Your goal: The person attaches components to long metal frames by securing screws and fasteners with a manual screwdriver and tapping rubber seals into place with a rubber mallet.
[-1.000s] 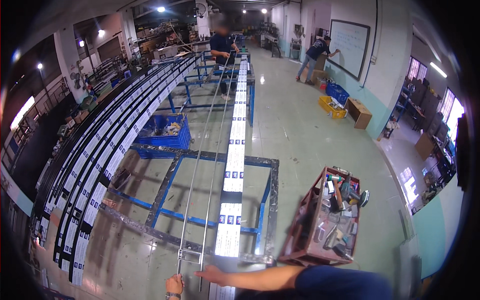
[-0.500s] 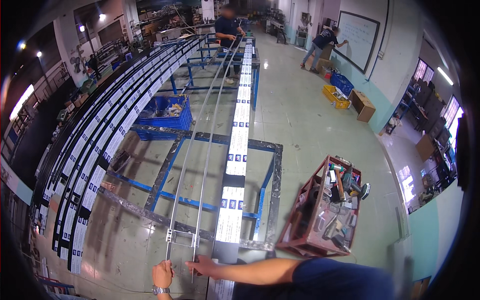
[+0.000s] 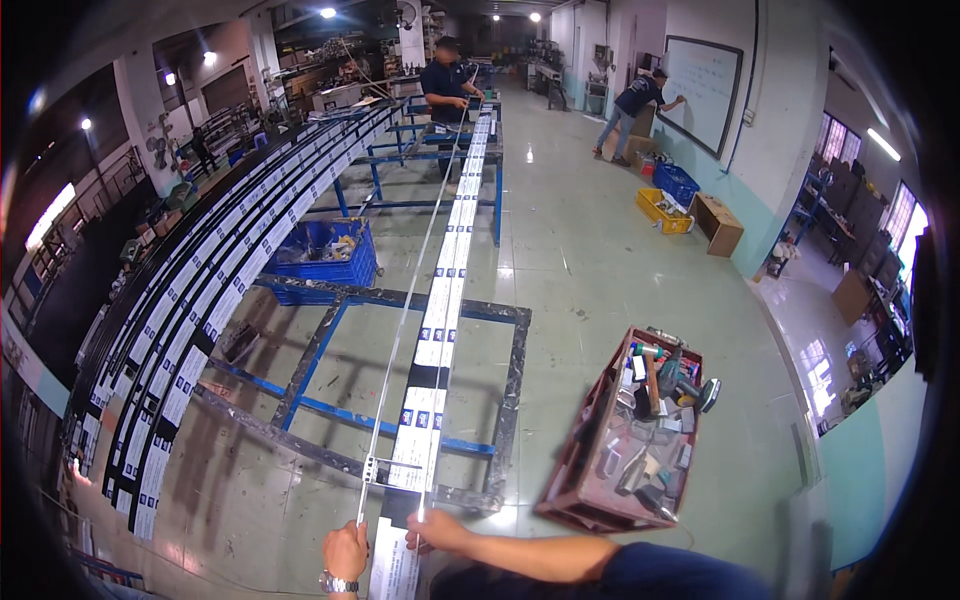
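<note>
Left hand (image 3: 345, 552): closes around a thin silvery metal rod (image 3: 363, 503). Right hand (image 3: 438, 530): pinches a second thin silvery metal rod (image 3: 422, 501). Just beyond both grips: narrow silvery metal crosspiece (image 3: 371, 469), spanning the rods. Below, between the grips: long flat black bar with white labels (image 3: 428, 377). Possible fault: uneven pull could twist the slender rods, scraping the bar.

No wording is legible. White film (image 3: 433, 350) with dark blue squares and fine print covers the long strip (image 3: 431, 377) across the metal frame (image 3: 511, 400); stacked strips (image 3: 178, 398) look alike. Whiteboard (image 3: 703, 95) handwriting is too small.
</note>
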A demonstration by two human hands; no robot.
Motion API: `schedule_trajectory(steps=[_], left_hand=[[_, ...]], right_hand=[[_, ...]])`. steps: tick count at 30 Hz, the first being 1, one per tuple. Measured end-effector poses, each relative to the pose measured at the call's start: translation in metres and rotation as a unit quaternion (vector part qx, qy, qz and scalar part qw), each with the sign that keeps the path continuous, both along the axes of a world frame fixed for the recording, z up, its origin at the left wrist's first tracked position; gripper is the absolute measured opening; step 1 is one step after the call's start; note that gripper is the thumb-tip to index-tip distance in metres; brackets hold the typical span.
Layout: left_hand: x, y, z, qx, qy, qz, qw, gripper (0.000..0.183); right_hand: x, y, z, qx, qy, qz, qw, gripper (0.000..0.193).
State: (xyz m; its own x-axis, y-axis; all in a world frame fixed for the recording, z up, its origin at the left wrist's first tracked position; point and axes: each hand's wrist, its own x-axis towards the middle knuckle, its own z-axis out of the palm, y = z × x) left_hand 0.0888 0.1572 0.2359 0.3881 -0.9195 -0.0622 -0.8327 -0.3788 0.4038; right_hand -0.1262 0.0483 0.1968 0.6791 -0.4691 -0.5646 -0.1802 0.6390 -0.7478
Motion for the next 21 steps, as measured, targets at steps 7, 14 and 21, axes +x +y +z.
schedule_trajectory(steps=[7, 14, 21], left_hand=[[-0.05, -0.022, 0.007, 0.01, 0.009, 0.001, 1.0, 0.039], [-0.044, -0.035, -0.017, -0.023, -0.008, -0.044, 0.999, 0.042], [-0.028, -0.046, -0.021, -0.034, 0.004, -0.045, 0.998, 0.042]], right_hand=[[-0.041, -0.006, 0.002, -0.024, 0.021, -0.115, 0.993, 0.046], [-0.045, -0.013, 0.002, -0.106, 0.039, -0.12, 0.986, 0.044], [-0.025, -0.019, -0.006, -0.149, 0.061, -0.124, 0.979, 0.045]])
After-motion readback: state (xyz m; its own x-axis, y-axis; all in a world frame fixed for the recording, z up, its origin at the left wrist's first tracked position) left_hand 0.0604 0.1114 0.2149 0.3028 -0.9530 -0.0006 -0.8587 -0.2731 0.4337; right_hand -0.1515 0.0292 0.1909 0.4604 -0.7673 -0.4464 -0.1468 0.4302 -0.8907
